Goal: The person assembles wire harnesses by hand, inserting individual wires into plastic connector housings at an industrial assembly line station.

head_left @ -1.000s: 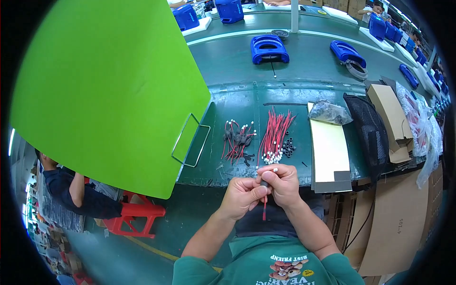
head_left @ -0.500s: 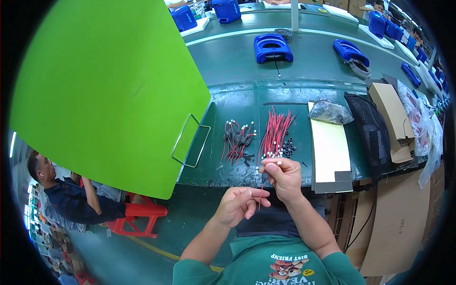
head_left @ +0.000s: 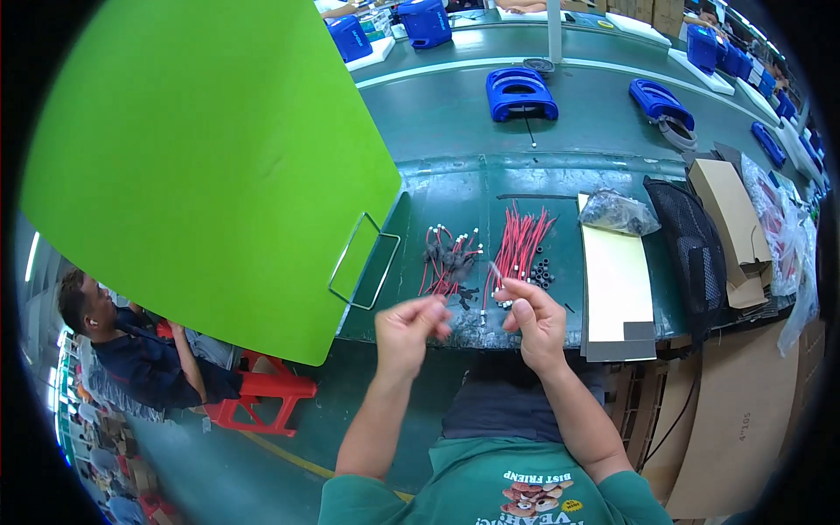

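Over the near edge of the green-topped desk (head_left: 451,194), the left hand (head_left: 405,337) has its fingers drawn together toward the thumb, though blur means I cannot tell whether they pinch anything, while the right hand (head_left: 539,331) has its index finger and thumb parted just in front of a bundle of thin red wires with white plastic connectors (head_left: 522,241). Left of that bundle lies a tangled pile of red wires with dark grey lumps (head_left: 448,259), and just to its right sit small black ring-shaped pieces (head_left: 542,274).
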A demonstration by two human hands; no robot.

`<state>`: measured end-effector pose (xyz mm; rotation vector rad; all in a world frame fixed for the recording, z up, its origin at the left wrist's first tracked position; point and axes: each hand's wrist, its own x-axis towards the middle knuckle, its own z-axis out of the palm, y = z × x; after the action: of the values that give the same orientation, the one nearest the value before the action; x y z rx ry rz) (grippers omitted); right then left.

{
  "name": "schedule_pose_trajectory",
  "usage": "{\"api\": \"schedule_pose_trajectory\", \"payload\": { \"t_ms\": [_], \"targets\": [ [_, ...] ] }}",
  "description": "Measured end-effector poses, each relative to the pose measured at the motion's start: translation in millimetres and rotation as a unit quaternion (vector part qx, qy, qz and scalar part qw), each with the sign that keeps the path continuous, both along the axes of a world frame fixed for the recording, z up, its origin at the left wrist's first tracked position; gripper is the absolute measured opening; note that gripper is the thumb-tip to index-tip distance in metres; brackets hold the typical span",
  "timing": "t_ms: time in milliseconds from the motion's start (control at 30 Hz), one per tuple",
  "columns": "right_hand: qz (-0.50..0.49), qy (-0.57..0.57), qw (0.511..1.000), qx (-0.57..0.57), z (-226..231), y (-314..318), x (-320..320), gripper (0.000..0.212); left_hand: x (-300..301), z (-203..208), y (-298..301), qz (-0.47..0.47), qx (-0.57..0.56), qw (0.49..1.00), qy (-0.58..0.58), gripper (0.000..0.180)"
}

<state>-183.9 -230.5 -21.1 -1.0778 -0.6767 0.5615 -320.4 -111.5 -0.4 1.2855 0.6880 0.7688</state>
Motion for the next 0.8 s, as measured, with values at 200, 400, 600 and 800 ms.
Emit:
{"api": "schedule_pose_trajectory", "payload": {
  "t_ms": [200,400,600,800],
  "targets": [
    [-0.011,-0.029,0.999,-0.036,-19.4,-5.7,-3.7,0.024,15.1,-18.0,55.0,0.059,0.202,0.955,0.21,0.018],
    [-0.021,-0.117,0.99,-0.075,-25.5,-4.2,-1.5,0.017,20.4,-16.6,47.0,0.069,0.436,0.837,0.324,0.031],
    [-0.049,-0.161,0.981,-0.094,-18.5,-1.2,-4.3,0.012,47.9,-10.9,37.2,0.094,0.48,0.724,0.487,0.059],
    [-0.055,-0.172,0.978,-0.099,-17.3,-3.5,-5.6,0.012,53.8,-22.3,49.0,0.109,0.435,0.743,0.496,0.039]
  ]
}}
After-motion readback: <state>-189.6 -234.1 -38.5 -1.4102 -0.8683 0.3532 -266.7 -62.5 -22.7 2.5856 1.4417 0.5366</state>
